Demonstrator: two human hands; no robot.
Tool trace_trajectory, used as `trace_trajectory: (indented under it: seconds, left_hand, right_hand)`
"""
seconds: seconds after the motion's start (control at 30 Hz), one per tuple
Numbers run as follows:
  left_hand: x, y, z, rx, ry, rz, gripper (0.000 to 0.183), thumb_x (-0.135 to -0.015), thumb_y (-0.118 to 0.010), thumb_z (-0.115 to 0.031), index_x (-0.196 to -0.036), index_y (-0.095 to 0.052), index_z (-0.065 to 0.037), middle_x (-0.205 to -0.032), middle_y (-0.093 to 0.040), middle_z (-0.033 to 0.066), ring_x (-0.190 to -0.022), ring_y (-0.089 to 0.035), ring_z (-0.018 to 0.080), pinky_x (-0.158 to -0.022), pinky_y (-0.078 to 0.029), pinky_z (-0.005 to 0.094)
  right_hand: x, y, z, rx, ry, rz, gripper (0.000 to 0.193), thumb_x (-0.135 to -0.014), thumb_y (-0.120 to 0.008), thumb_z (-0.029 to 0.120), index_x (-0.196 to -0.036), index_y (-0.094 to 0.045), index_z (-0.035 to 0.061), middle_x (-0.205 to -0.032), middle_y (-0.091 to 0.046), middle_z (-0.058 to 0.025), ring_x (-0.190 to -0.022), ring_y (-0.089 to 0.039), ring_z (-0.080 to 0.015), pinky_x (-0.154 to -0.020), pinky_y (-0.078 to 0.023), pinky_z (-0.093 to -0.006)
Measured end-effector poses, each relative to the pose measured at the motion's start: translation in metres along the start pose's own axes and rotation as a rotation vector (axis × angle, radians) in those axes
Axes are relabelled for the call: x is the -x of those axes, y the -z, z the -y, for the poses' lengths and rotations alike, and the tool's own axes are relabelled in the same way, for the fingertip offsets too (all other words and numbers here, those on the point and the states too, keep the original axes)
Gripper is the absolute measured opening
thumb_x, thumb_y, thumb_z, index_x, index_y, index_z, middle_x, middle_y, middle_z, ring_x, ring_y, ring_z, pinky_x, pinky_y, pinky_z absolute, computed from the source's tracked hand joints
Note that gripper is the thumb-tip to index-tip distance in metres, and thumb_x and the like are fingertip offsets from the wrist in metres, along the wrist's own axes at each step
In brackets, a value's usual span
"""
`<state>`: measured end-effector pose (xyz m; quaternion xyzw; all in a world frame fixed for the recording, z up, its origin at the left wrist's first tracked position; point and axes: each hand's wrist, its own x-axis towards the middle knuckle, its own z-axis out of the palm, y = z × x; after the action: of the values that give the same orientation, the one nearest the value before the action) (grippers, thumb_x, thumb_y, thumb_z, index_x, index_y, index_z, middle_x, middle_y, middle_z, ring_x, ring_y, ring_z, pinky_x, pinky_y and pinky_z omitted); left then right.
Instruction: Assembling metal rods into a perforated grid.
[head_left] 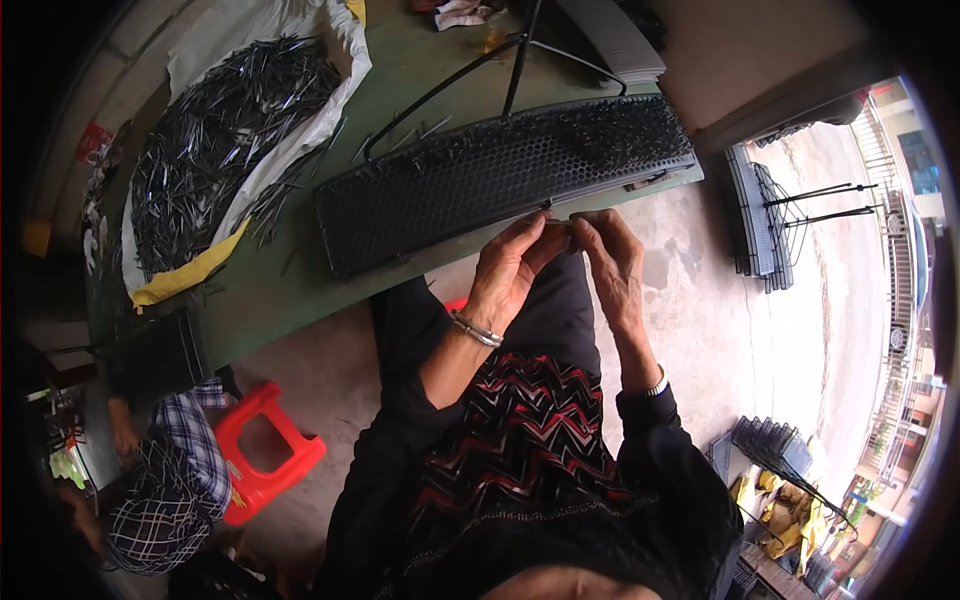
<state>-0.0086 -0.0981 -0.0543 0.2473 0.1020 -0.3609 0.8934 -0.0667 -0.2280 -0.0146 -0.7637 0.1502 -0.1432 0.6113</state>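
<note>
the left hand [512, 268] is narrow, with its finger and thumb tips pinched on a small thin piece [558, 222]. the right hand [612, 262] is narrow too, and its fingertips pinch the same piece from the 3 o'clock side. the piece is too small for me to tell what it is. it is between the 2 hands, just beside the near edge of a long black panel [430, 195] full of little holes. the panel lies at 11 o'clock from the hands, on a green table [275, 310]. lots of small dark bits crowd its right end. between 9 and 10 o'clock, a big heap of thin dark strips [250, 120] fills an open white bag [352, 65]. at 8 o'clock is a red stool [265, 487], and farther out, a person in checked cloth [190, 450]. black racks [762, 225] are on the ground at 3 o'clock.
</note>
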Motion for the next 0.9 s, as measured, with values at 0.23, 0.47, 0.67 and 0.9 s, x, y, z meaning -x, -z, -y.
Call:
trace_trajectory:
  seconds: [0.23, 0.47, 0.67, 0.9]
  left_hand:
    - [0.003, 0.003, 0.013, 0.005, 0.032, -0.025, 0.021, -0.092, -0.058, -0.015, -0.107, -0.061, -0.001, -0.101, -0.065, 0.0077, -0.092, -0.064, 0.0196, -0.089, -0.053, 0.0336]
    - [0.007, 0.01, 0.019, -0.062, 0.2, -0.05, 0.027, -0.09, -0.061, -0.018, -0.111, -0.06, -0.002, -0.096, -0.066, 0.0093, -0.085, -0.065, 0.0182, -0.077, -0.055, 0.0323]
    - [0.012, 0.026, 0.022, -0.061, 0.255, -0.078, 0.027, -0.09, -0.058, -0.016, -0.111, -0.059, 0.001, -0.085, -0.065, 0.0105, -0.073, -0.063, 0.0171, -0.07, -0.055, 0.0318]
    - [0.02, 0.039, 0.018, -0.068, 0.245, -0.151, 0.025, -0.091, -0.057, -0.016, -0.111, -0.059, 0.0, -0.084, -0.064, 0.009, -0.069, -0.063, 0.015, -0.066, -0.054, 0.029]
  right_hand:
    - [0.005, -0.006, -0.008, -0.001, 0.005, -0.164, 0.016, -0.094, -0.055, 0.012, -0.095, -0.06, -0.0038, -0.083, -0.062, -0.0043, -0.076, -0.055, -0.009, -0.072, -0.045, -0.0229]
    - [-0.039, 0.024, -0.001, 0.347, 0.275, -0.445, 0.009, -0.092, -0.055, 0.005, -0.094, -0.061, -0.0006, -0.082, -0.066, -0.0066, -0.066, -0.06, -0.0097, -0.062, -0.047, -0.0235]
    - [-0.074, 0.039, -0.008, 0.677, 0.431, -0.471, 0.007, -0.088, -0.057, 0.007, -0.094, -0.062, 0.0052, -0.077, -0.064, -0.0086, -0.066, -0.062, -0.0172, -0.061, -0.047, -0.0295]
    - [-0.079, 0.036, -0.013, 0.803, 0.404, -0.437, 0.007, -0.087, -0.057, 0.011, -0.091, -0.059, 0.0054, -0.081, -0.063, -0.0127, -0.073, -0.062, -0.0292, -0.065, -0.047, -0.0368]
